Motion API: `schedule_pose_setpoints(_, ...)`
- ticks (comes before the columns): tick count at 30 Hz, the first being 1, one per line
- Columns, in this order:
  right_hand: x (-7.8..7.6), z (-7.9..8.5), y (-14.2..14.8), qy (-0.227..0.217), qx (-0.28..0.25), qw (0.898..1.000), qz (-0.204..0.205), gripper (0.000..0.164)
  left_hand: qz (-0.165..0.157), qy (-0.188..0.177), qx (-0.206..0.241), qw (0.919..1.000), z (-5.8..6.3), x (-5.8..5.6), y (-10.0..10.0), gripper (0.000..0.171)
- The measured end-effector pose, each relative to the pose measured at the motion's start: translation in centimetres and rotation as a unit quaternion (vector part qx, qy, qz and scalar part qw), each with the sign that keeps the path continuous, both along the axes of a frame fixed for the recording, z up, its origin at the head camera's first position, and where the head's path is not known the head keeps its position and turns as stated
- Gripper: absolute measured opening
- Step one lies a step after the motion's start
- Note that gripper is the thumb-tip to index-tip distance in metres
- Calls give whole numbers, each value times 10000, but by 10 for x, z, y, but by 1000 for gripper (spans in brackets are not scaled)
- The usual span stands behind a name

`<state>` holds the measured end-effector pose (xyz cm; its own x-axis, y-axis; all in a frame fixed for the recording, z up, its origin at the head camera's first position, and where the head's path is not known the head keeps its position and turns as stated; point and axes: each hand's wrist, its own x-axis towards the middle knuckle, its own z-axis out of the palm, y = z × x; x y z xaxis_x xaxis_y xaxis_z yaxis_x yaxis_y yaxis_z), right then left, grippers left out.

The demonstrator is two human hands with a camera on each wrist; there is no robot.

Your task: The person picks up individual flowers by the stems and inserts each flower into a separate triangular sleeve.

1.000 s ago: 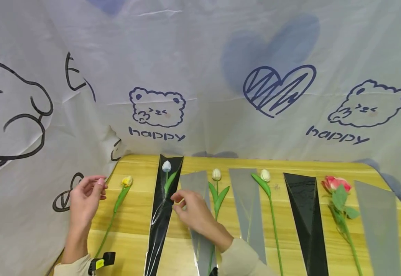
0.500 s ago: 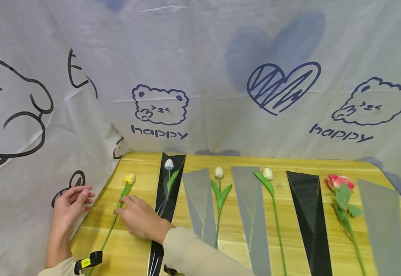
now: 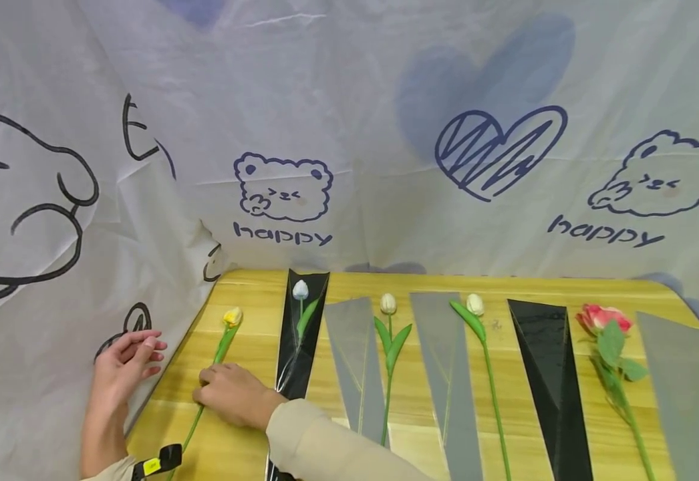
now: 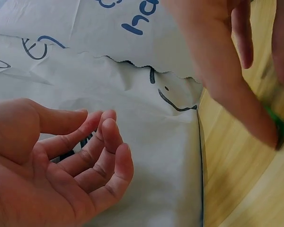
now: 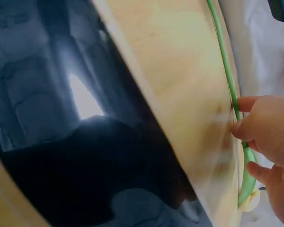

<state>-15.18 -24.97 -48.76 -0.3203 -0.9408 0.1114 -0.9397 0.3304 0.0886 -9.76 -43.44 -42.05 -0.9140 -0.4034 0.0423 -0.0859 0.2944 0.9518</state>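
A yellow artificial tulip [image 3: 232, 317] lies at the left of the wooden table, its stem running toward the front edge. My right hand [image 3: 235, 394] is low over it, and the fingers pinch the green stem [image 5: 221, 52] just below the leaf. In the left wrist view the thumb side of that hand comes down onto the stem. My left hand [image 3: 122, 367] hovers off the table's left edge, palm up with fingers loosely curled, holding nothing. To the right of the tulip lies a glossy black wrapping sleeve [image 3: 293, 377] with a pale blue tulip [image 3: 300, 289] in it.
Further right on the table [image 3: 247, 294] lie grey sleeves [image 3: 349, 334], two white tulips [image 3: 388, 304], another black sleeve [image 3: 542, 361] and a pink rose [image 3: 605, 319]. A printed white cloth [image 3: 145, 254] hangs along the back and left side.
My right hand has moved left from beside the blue tulip's black sleeve and down onto the yellow tulip's stem. My left hand has shifted left and slightly lower.
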Motion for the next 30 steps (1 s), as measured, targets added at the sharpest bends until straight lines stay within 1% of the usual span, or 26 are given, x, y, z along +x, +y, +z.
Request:
schedule_pose_setpoints(2, -1, -1, 3, 147, -37, 9999, 62, 27, 4, 17, 13, 10000, 1, -1, 1, 14)
schedule_pose_setpoints(7, -8, 4, 15, 882, 123, 9957, 245, 24, -92, 21, -158, 9998, 4, -5, 3, 12)
schedule_pose_setpoints(10, -12, 6, 27, 1078, 195, 9933, 369, 26, -221, -68, -127, 9997, 2, -6, 4, 11)
schedule_pose_setpoints(12, -14, 6, 37, 1190, 143, 9916, 495, 27, -235, -98, 4, 9997, 0, -7, 4, 11)
schedule_pose_setpoints(14, -16, 9, 47, 1294, 36, 9896, 632, 28, -232, -108, 40, 9997, -3, -8, 5, 13)
schedule_pose_setpoints(15, -16, 12, 53, 1374, -61, 9881, 689, 28, -250, -105, 6, 9996, -4, -8, 6, 14)
schedule_pose_setpoints(17, -17, 19, 67, 1453, -254, 9861, 763, 26, -309, -77, 105, 9994, -7, -11, 9, 13)
schedule_pose_setpoints(20, -16, 31, 90, 1560, -535, 9829, 819, 23, -504, -128, 88, 9986, -10, -17, 16, 13)
schedule_pose_setpoints(23, -14, 39, 114, 1658, -832, 9789, 862, 22, -719, -227, -119, 9971, -13, -23, 28, 19)
schedule_pose_setpoints(24, -13, 40, 122, 1699, -960, 9768, 877, 22, -791, -268, -227, 9962, -14, -25, 33, 21)
schedule_pose_setpoints(27, -11, 43, 145, 1578, -1472, 9720, 931, 20, -1046, -296, -433, 9931, -17, -33, 51, 28)
schedule_pose_setpoints(30, -11, 45, 171, 1410, -2022, 9644, 960, 17, -1331, -282, -301, 9902, -20, -44, 77, 31)
